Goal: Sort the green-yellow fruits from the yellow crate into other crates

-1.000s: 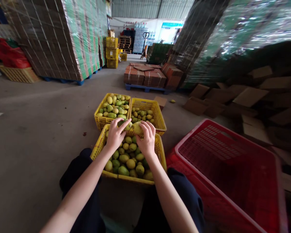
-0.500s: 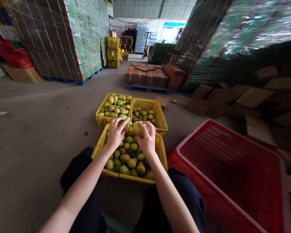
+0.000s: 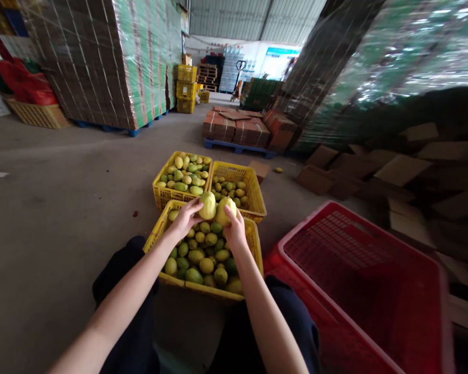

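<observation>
My left hand (image 3: 187,217) grips a pale yellow-green papaya (image 3: 208,206), its fingers on the fruit's left side. A yellower papaya (image 3: 222,212) is in my right hand (image 3: 236,228), thumb and fingers wrapped about its right side. The two fruits are held upright, close side by side, over the far part of the near yellow crate (image 3: 214,294). Inside that crate lie several green and yellow papayas (image 3: 206,266), partly hidden by my hands and forearms.
Beyond are a full yellow crate (image 3: 161,197) of fruit and a partly filled yellow crate (image 3: 259,195). A red crate (image 3: 302,267) stands at my right. Flattened cartons (image 3: 400,170) lie at the far right, and stacked boxes (image 3: 237,130) rest on a blue pallet.
Both papayas have been turned from lying sideways to upright, and my fingers have shifted to their outer sides. The view has tilted slightly.
</observation>
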Demonstrator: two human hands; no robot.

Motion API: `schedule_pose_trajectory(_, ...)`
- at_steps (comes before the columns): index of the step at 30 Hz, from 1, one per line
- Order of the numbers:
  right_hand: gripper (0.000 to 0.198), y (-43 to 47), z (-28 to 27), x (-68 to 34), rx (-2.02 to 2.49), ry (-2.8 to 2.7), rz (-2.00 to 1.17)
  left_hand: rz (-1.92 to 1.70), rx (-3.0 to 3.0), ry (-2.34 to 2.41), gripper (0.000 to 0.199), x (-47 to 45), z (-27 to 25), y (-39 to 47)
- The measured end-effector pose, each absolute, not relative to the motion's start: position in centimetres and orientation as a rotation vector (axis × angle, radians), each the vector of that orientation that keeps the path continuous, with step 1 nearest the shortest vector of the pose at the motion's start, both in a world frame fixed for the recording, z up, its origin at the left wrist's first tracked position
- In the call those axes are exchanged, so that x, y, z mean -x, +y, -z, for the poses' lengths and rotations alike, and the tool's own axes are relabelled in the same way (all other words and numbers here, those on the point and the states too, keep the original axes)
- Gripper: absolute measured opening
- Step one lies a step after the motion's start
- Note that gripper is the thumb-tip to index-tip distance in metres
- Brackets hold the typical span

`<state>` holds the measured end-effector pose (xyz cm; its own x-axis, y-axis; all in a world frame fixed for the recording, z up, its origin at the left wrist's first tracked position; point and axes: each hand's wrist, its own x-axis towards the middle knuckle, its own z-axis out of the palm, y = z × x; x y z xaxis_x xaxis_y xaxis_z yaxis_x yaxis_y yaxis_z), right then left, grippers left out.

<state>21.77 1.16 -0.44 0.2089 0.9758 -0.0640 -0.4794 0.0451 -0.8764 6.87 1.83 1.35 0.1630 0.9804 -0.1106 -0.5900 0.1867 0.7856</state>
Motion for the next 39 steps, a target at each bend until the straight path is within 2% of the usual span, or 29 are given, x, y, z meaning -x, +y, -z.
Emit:
schedule_pose_trajectory(3, 0.045, 1.1, 1.3, -21.0, 0.987, -0.678, -1.211, -1.262, -0.458, 0.717, 0.02, -8.1, -1.1, 2.0)
schedule_pose_trajectory(8, 0.036, 1.2, 2.6, -19.8, 1.127, -0.642, -1.126, -1.316, -0.395, 0.746, 0.03, -9.2, -0.1, 2.3)
schedule_pose_trajectory(15, 0.026, 1.5, 2.2, -20.0, 1.144, -0.351, -1.384, -1.311, -0.257, 1.002, 0.022, -8.9, 0.8, 3.1)
schedule_pose_trajectory(19, 0.024, 1.4, 1.6, -20.2, 1.024, -0.259, -1.504, -1.213, -0.219, 0.913, 0.025, -9.2, 0.4, 3.1)
schedule_pose_trajectory(23, 0.024, 0.7, 0.8, -19.8, 0.942, -0.497, -1.311, -1.292, -0.367, 0.821, 0.032, -9.3, -0.3, 2.4)
schedule_pose_trajectory(29, 0.021, -0.3, 0.2, -20.1, 0.868, -0.887, -1.024, -1.52, -0.821, 0.823, 0.03, -8.7, -0.2, 1.7)
schedule_pose_trajectory(34, 0.021, -0.5, 0.4, -20.6, 0.886, -0.922, -1.006, -1.562, -0.94, 0.806, 0.032, -8.5, 0.1, 1.6)
schedule_pose_trajectory(39, 0.035, 0.3, 0.1, -19.9, 0.954, -0.704, -1.13, -1.489, -0.722, 0.831, 0.038, -8.9, -0.8, 2.0)
